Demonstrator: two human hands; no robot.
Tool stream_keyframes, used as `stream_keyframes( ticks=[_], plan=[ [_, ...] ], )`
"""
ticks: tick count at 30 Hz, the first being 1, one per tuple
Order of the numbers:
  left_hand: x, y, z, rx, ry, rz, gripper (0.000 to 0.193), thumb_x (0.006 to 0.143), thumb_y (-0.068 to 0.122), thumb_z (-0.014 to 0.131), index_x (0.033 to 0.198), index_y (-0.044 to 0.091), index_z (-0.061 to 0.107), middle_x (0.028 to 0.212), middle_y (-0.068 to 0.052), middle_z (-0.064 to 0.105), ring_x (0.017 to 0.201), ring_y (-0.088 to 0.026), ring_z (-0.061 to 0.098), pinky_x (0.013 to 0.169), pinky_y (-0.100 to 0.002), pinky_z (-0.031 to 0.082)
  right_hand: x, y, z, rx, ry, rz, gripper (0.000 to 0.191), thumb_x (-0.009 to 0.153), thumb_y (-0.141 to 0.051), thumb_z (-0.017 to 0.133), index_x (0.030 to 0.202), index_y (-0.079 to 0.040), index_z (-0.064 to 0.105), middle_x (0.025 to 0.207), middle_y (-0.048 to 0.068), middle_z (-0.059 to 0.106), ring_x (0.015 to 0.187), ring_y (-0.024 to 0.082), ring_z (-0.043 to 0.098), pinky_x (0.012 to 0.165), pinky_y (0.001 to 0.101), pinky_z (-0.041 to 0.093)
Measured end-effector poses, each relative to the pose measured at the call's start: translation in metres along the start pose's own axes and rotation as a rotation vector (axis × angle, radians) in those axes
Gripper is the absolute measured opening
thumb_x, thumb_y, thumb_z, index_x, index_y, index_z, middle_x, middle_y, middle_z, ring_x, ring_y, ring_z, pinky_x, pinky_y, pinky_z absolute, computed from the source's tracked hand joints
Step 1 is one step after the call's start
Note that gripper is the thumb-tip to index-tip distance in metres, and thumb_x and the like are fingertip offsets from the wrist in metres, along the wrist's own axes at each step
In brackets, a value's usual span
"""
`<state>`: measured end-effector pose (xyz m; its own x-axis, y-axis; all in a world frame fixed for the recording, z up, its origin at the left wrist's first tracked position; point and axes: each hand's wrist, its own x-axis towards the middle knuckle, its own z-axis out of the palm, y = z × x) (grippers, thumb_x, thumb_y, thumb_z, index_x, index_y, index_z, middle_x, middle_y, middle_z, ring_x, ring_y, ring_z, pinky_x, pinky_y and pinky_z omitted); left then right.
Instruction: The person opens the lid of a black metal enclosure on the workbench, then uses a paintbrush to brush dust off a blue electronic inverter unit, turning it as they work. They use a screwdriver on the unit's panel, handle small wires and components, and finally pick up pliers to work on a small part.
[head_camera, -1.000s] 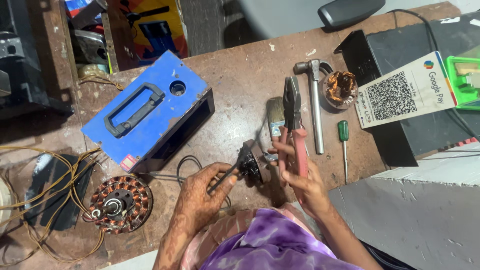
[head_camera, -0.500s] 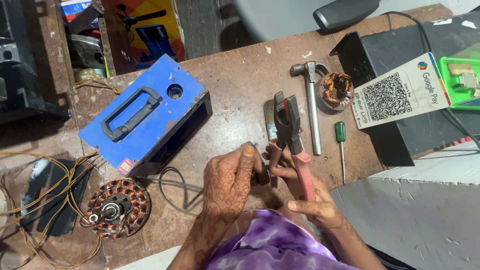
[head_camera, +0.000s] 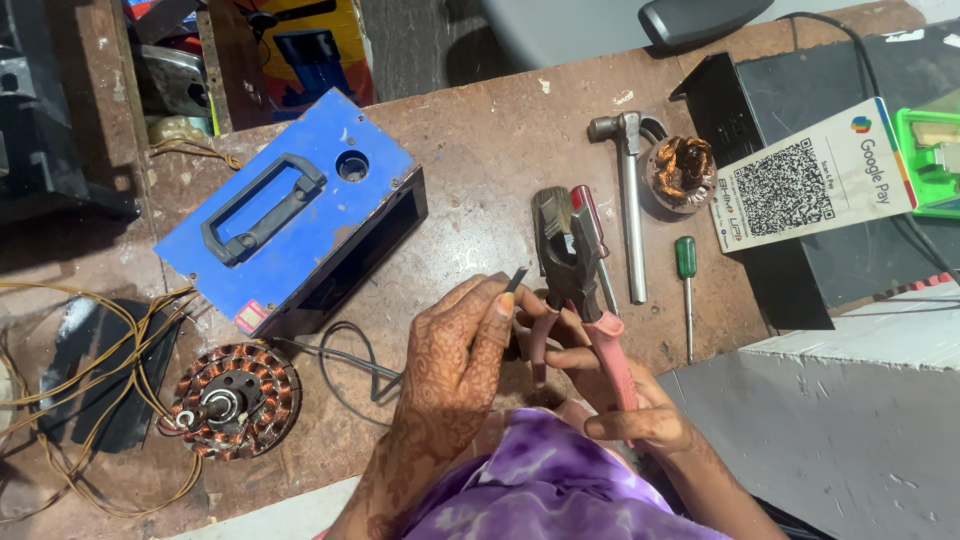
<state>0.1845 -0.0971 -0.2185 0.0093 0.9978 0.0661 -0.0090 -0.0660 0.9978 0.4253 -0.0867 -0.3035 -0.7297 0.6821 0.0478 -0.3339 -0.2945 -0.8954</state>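
While right hand (head_camera: 620, 400) grips the pink-handled pliers (head_camera: 572, 280), nose pointing away, left hand (head_camera: 455, 360) pinches a small dark part (head_camera: 516, 279) up to it. Hammer (head_camera: 628, 190) and green screwdriver (head_camera: 686, 280) lie just beside, within reach.

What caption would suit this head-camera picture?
Right hand holds pink-handled pliers while left hand pinches a small dark piece beside them, over a cluttered brown workbench.

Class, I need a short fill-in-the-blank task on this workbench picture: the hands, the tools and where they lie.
1. The right hand grips pliers whose handles are ____ in colour.
2. The metal box left of the pliers is painted ____.
3. The hammer lies between the pliers and a screwdriver with a ____ handle.
4. The wound motor stator lies to the ____ of the left hand.

Missing words: pink; blue; green; left
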Motion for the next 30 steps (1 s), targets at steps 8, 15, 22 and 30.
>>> stream_keyframes(
  ticks=[8, 15, 22, 30],
  plan=[
    [0.005, 0.012, -0.005, 0.207, -0.007, -0.025, 0.027, 0.103, 0.019, 0.052, 0.098, 0.003, 0.073, 0.08, -0.009, 0.076, 0.067, -0.014, 0.073, 0.063, -0.031, 0.058, -0.017, 0.013, -0.014, 0.124, 0.082, 0.179, 0.083, 0.066, 0.001, 0.069, 0.147, 0.0, 0.053, 0.174, 0.02, 0.015, 0.164, 0.035, 0.009, 0.13, 0.0574, 0.013],
    [-0.003, -0.005, -0.008, 0.262, 0.07, -0.328, 0.037, 0.103, 0.034, 0.051, 0.096, 0.011, 0.079, 0.059, -0.005, 0.059, 0.05, -0.015, 0.057, 0.047, -0.033, 0.05, -0.01, 0.005, -0.013, -0.404, 0.081, 0.06, 0.072, 0.08, 0.001, 0.07, 0.149, 0.001, 0.048, 0.157, 0.022, 0.036, 0.153, 0.036, 0.038, 0.128, 0.0482, 0.028],
    [-0.006, -0.045, 0.016, -0.117, 0.14, -0.255, 0.051, 0.094, 0.034, 0.075, 0.134, 0.006, 0.062, 0.082, -0.001, 0.05, 0.07, -0.012, 0.05, 0.055, -0.029, 0.05, 0.021, -0.003, 0.02, -1.48, 0.369, -0.217, 0.049, 0.074, -0.02, 0.086, 0.119, -0.009, 0.068, 0.132, 0.02, 0.047, 0.127, 0.033, 0.052, 0.107, 0.0462, 0.047],
    [-0.007, -0.065, 0.013, -0.432, 0.083, -0.415, 0.038, 0.099, 0.034, 0.06, 0.115, 0.001, 0.071, 0.094, -0.007, 0.075, 0.073, -0.012, 0.067, 0.059, -0.029, 0.057, 0.016, -0.005, 0.025, -0.378, 0.355, -0.07, 0.053, 0.079, -0.018, 0.083, 0.121, -0.01, 0.051, 0.12, 0.012, 0.052, 0.111, 0.022, 0.059, 0.096, 0.0357, 0.057]
  ],
)
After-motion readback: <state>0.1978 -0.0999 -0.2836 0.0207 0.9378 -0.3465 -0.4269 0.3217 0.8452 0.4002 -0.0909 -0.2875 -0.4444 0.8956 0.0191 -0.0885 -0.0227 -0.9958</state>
